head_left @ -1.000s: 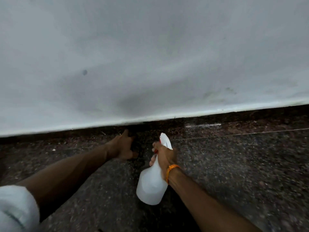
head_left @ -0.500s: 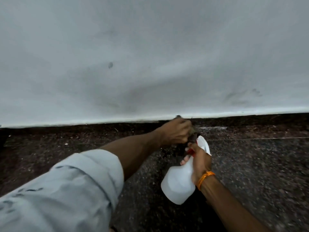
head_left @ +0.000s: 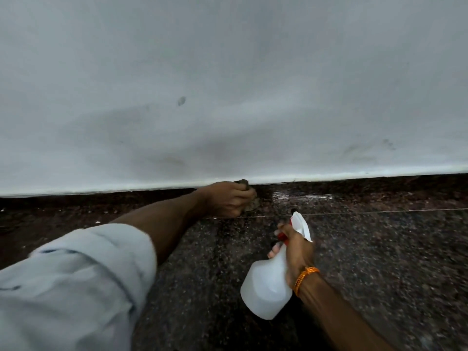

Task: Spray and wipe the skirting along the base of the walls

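Note:
A dark speckled stone skirting (head_left: 367,192) runs along the foot of the white wall (head_left: 228,84). My left hand (head_left: 226,198) is closed around a dark crumpled cloth (head_left: 249,196) and presses it against the skirting near the middle of the view. Only small bits of the cloth show above and beside my fingers. My right hand (head_left: 296,249) grips the neck of a white spray bottle (head_left: 268,285) with a red trigger, held above the floor with its nozzle aimed at the skirting. A wet shiny streak (head_left: 301,196) lies on the skirting just right of the cloth.
The dark granite floor (head_left: 392,274) fills the lower half, with a thin joint line where it meets the skirting. Small white specks lie on the skirting at the far left (head_left: 101,216). Smudges mark the wall low down.
My left hand has risen from the floor to the skirting with the cloth and slid along it. The bottle in my right hand has shifted right and a little lower.

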Available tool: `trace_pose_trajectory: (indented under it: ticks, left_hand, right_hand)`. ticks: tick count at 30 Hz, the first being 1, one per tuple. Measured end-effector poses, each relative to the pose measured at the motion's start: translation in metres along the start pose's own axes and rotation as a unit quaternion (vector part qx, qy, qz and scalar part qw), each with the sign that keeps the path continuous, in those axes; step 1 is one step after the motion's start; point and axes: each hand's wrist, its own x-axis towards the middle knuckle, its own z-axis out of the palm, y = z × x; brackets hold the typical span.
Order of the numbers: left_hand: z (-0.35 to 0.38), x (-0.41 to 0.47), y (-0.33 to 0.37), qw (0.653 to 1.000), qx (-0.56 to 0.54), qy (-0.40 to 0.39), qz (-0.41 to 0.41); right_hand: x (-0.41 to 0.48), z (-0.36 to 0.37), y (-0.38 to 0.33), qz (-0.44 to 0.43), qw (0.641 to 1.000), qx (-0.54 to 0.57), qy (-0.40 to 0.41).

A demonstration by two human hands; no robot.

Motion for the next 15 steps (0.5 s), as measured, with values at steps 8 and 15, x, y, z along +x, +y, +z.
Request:
trace_pose_trajectory:
  ticks: [8,15]
  left_hand:
    - [0.023,-0.04,0.01,0.998,-0.049,-0.044,0.016]
    - [0.026,-0.087,0.039,0.987,-0.097,0.038,-0.12]
  right_hand:
    - [-0.015,0.025,-0.001,0.007,0.999,0.019,-0.034]
    - [-0.016,0.058,0.016,0.03,0.998,-0.002,-0.063]
